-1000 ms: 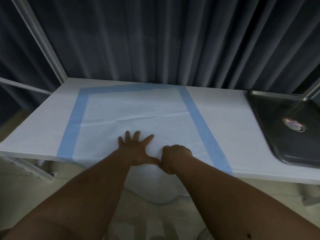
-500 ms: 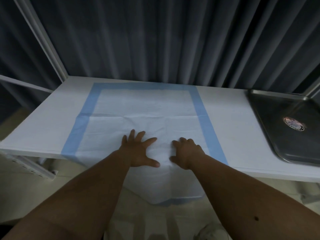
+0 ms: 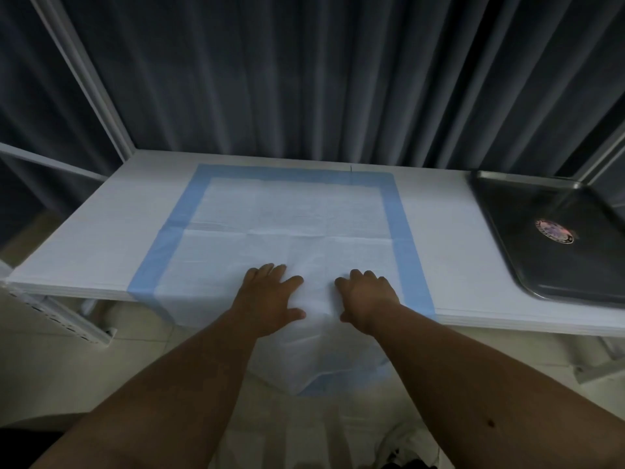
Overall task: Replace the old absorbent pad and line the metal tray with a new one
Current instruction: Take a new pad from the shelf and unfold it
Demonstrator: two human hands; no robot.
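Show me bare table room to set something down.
Two bare strips of table: left of the absorbent pad, and between it and the metal tray. The middle is crowded: both hands, left and right, lie on it.

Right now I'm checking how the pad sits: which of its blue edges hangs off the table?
The near blue edge, below both hands, droops past the table's front. The far and side edges lie flat on top.
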